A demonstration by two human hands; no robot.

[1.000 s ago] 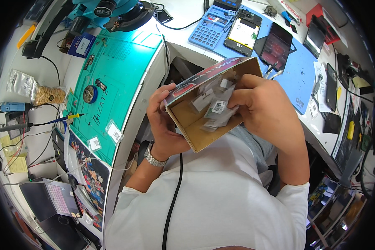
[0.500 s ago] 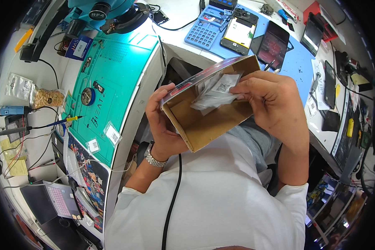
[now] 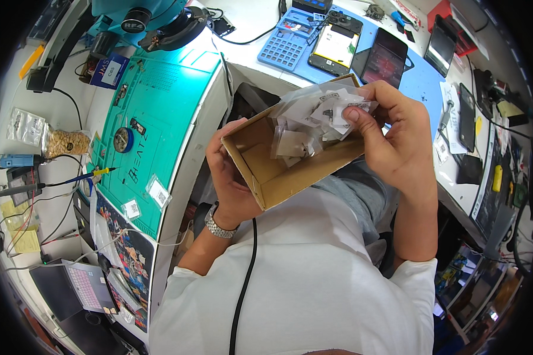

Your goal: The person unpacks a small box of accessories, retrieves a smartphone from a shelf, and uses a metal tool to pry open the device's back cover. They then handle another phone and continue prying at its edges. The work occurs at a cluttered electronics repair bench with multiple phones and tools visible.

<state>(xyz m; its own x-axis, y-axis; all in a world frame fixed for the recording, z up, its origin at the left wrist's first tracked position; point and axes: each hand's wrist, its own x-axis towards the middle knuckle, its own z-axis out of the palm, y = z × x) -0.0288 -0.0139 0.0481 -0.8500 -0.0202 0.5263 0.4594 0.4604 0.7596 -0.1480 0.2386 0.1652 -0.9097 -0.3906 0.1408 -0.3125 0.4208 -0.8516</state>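
An open cardboard box [image 3: 247, 144] is held tilted above my lap, its brown inside facing me. My left hand [image 3: 230, 177] grips the box by its left end, fingers behind and thumb below. My right hand [image 3: 397, 133] pinches a bunch of small clear plastic bags [image 3: 331, 112] between thumb and fingers, at the box's right end. White labels and small dark parts show in the bags. One bag [image 3: 294, 144] hangs down over the box's inside. Part of the right fingers is hidden behind the bags.
A green work mat [image 3: 166, 106] lies on the left bench, bearing two small labelled bags [image 3: 158, 192] and a round tin [image 3: 123, 139]. A microscope [image 3: 151, 23] overhangs it. On a blue mat [image 3: 417, 89] at the back lie an opened phone [image 3: 336, 44] and a dark-screened phone [image 3: 385, 58].
My right hand has lifted the bags up toward the box's rim and turned them, fanning several into view. The box has shifted slightly left.
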